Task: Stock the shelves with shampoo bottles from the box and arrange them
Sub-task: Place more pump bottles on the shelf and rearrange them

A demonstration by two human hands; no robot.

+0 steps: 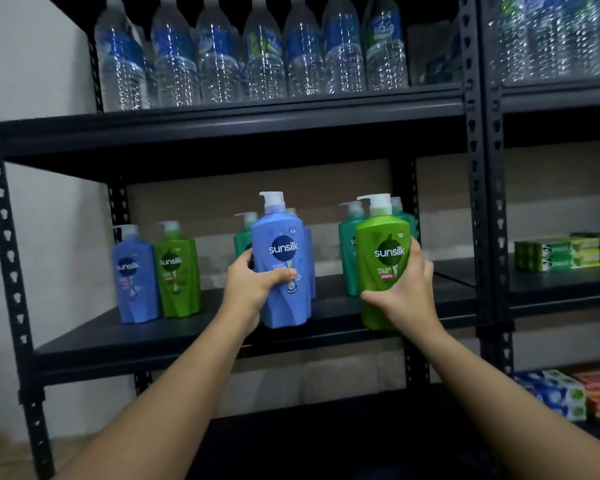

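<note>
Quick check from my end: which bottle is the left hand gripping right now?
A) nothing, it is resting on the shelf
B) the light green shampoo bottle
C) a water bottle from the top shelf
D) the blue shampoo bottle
D: the left hand wraps the blue shampoo bottle at the shelf front, while the right hand holds the light green shampoo bottle.

Blue bottle (282,268), green bottle (383,268), black shelf (187,327).

Two pump bottles up front on the middle shelf (201,336): blue shampoo bottle (283,268) upright at 12 o'clock, green shampoo bottle (385,268) at its 3 o'clock, tilted slightly I think. Blue-and-green pair (156,271) at 9 o'clock, teal ones (347,247) behind.
</note>
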